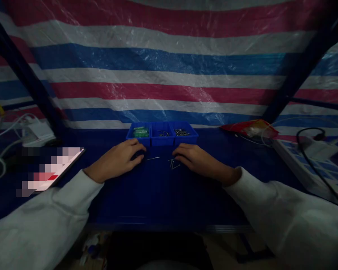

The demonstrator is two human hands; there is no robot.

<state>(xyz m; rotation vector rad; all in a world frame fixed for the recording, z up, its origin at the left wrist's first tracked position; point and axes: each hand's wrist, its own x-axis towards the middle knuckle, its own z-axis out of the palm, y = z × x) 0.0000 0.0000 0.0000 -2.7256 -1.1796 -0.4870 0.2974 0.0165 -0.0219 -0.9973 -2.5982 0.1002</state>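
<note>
My left hand (121, 159) rests on the blue table (157, 198), fingers apart and curved, holding nothing. A single thin metal piece (153, 158) lies just right of its fingertips. My right hand (198, 160) is over the table with bent fingers spread, beside several small screw-like metal pieces (173, 164); nothing shows in its grasp. Behind both hands stand three joined blue bins: the left bin (138, 140) holds green-tinted packets, the middle bin (162, 141) a few thin metal pieces, the right bin (194, 135) many small metal pieces.
A lit tablet-like screen (70, 161) lies on the left, near a white power strip (36, 133) with cables. At the right are a red packet (249, 127), a white-and-blue box (293, 157) and a black cable. Striped sheeting (169, 67) hangs behind.
</note>
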